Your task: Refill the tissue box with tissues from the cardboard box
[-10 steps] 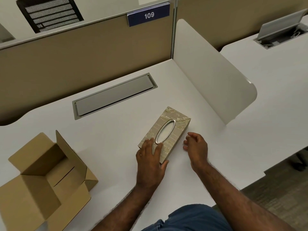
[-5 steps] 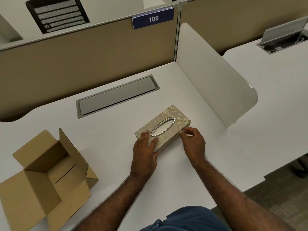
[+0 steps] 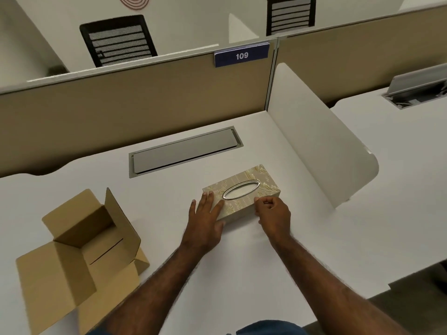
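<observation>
Both hands (image 3: 239,217) touch tissue box (image 3: 242,193) edges.

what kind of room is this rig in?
Most likely an open-plan office or study hall with numbered desks. Tan fabric partition carries a blue "109" number plate, the white desk has a grey flip-lid cable hatch, and black mesh office chairs stand at the next row.
</observation>
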Demonstrator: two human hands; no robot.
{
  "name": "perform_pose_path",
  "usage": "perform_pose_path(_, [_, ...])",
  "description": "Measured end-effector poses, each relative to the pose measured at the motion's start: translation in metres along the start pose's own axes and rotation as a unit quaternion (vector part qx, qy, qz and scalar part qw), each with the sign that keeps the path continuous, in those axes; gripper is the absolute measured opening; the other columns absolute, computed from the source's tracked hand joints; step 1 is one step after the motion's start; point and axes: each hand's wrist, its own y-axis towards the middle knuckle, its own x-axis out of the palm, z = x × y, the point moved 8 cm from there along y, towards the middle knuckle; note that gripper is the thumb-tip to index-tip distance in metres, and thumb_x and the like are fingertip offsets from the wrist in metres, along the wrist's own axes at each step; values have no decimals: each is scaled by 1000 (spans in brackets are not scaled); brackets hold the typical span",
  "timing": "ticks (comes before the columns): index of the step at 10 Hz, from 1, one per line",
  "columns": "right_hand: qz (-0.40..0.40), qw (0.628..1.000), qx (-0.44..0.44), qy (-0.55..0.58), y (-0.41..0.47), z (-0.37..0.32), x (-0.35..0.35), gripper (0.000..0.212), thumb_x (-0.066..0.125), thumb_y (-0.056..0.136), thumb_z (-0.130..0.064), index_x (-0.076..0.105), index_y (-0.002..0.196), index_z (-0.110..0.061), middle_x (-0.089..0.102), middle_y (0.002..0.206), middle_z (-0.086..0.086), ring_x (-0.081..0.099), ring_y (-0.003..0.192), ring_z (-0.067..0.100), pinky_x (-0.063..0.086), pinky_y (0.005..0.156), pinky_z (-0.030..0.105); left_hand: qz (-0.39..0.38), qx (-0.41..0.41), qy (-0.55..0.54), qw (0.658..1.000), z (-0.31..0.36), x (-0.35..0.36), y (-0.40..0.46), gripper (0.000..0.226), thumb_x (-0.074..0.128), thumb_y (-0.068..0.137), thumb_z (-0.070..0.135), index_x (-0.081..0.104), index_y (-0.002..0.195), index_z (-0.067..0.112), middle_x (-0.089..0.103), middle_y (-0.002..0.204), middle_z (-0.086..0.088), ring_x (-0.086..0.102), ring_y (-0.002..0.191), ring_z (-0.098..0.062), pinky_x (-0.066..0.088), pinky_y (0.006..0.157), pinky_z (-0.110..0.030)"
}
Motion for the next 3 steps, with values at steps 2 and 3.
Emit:
perform_pose_path(2, [-4,995,-95,-35,-23,-60,14,16,76,96,-39,70,83,-33,76,81,-13,73,83,5,52,73,29,75,11,-58,995,-1,-48,-20,62,52,104,35,34,161,18,19,173,-8,10,162,-24,5,132,-46])
perform_pose_path(3, [-11,975,-213,-56,-45,-123,32,9,74,101,-35,75,100,-26,78,95,-11,73,91,7,59,82,30,148,15,-85,985,-2,-96,-19,59,50,106,38,38,159,17,25,171,-7,11,162,-22,9,132,-47])
